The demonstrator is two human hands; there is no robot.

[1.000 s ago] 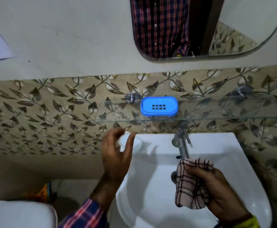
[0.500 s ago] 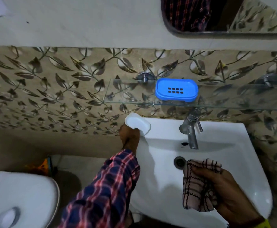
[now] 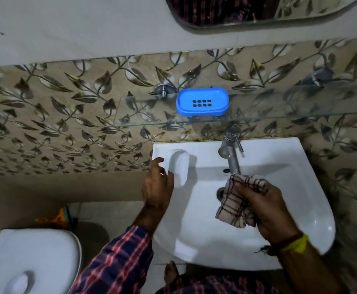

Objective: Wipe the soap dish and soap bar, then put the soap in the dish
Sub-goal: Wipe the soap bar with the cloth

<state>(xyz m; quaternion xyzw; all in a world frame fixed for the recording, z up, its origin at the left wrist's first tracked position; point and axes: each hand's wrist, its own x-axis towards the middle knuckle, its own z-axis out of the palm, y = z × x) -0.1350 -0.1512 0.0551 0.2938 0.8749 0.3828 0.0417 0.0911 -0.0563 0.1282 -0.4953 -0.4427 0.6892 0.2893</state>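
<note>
The white soap bar (image 3: 178, 167) lies on the back left ledge of the sink (image 3: 290, 209), below the glass shelf (image 3: 279, 117) where the empty blue soap dish (image 3: 202, 101) stands. The bar looks small, hard and light, probably slick if damp, so a pinch across its long sides would likely hold best. The left hand (image 3: 157, 187) hovers at the bar's near left edge, fingers loosely curled and spread; whether a fingertip touches it is hard to tell. It holds nothing. The right hand (image 3: 264, 206), over the basin beneath the tap (image 3: 230, 153), clutches a bunched, soft checked cloth (image 3: 234, 204) in curled fingers.
</note>
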